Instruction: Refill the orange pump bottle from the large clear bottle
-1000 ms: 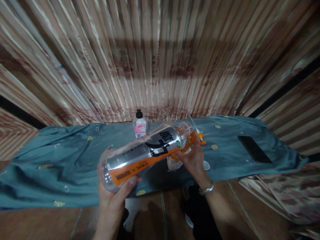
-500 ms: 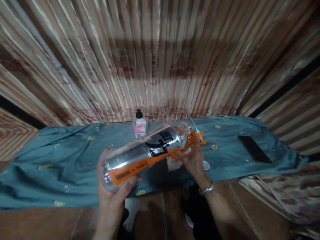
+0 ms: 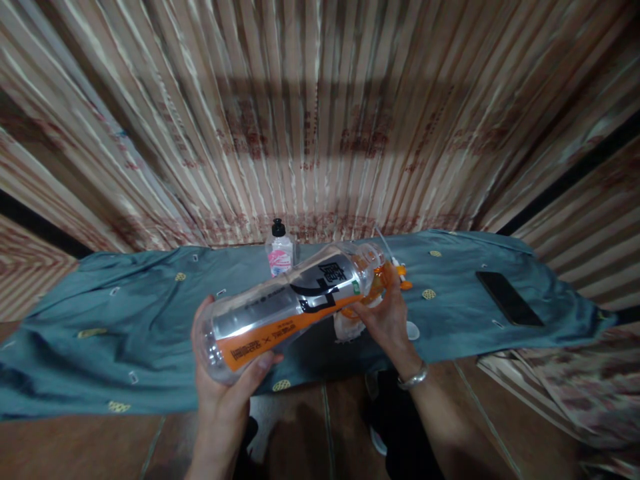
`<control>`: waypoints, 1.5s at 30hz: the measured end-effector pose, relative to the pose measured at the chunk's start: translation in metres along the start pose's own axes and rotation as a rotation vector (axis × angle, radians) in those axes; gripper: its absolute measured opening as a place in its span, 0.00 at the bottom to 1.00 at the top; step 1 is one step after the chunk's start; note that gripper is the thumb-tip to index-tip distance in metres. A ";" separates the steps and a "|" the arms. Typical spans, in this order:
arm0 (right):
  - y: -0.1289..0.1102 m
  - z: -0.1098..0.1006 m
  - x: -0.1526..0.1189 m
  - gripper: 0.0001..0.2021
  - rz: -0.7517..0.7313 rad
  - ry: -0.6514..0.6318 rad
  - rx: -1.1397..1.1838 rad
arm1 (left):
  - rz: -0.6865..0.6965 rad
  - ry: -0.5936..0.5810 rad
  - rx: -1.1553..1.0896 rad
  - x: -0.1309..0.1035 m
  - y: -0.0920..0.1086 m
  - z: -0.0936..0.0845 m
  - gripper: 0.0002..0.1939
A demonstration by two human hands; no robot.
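Observation:
Across the middle, a large clear plastic drink bottle (image 3: 283,310) with a silver and orange label lies tilted, its uncapped mouth at the upper right. My left hand (image 3: 225,380) is wrapped round its base end, thumb on the near side. By the bottle's mouth, my right hand (image 3: 387,320) closes on a translucent orange container (image 3: 373,290), partly hidden by the fingers and the bottle neck. Just beyond that hand lies an orange and white piece (image 3: 401,275) with a thin pale tube. Beneath the bottle sits a whitish crumpled item (image 3: 347,330), its kind unclear.
A small clear bottle (image 3: 280,253) with a black cap and pink label stands behind the drink bottle. On the green tablecloth (image 3: 150,300), a white cap (image 3: 413,331) and a dark phone (image 3: 509,298) lie to the right. Striped curtains (image 3: 310,133) hang behind.
The left hand and the bottle's base end have shifted very slightly left. Both hands keep their holds, and the things on the table stay put.

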State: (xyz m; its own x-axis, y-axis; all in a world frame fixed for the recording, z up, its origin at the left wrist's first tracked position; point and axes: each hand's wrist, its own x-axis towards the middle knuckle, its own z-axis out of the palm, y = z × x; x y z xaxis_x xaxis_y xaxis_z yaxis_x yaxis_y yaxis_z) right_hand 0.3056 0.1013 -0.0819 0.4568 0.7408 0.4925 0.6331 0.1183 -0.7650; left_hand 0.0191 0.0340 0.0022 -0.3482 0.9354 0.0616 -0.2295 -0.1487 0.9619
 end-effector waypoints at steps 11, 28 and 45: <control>-0.003 -0.002 0.001 0.57 0.035 -0.018 -0.004 | -0.007 0.062 -0.020 -0.017 0.018 0.028 0.60; -0.008 -0.003 0.001 0.54 0.016 -0.009 0.001 | -0.011 0.062 0.002 -0.014 0.010 0.021 0.58; 0.000 -0.004 0.001 0.55 0.003 -0.028 -0.016 | -0.021 0.053 0.006 -0.013 0.010 0.019 0.56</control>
State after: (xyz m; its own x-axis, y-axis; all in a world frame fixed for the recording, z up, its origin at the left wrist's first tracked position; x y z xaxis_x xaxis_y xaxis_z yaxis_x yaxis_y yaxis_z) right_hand 0.3084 0.0995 -0.0800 0.4409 0.7597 0.4780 0.6414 0.1058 -0.7599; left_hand 0.0389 0.0264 0.0161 -0.3912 0.9199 0.0275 -0.2317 -0.1273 0.9644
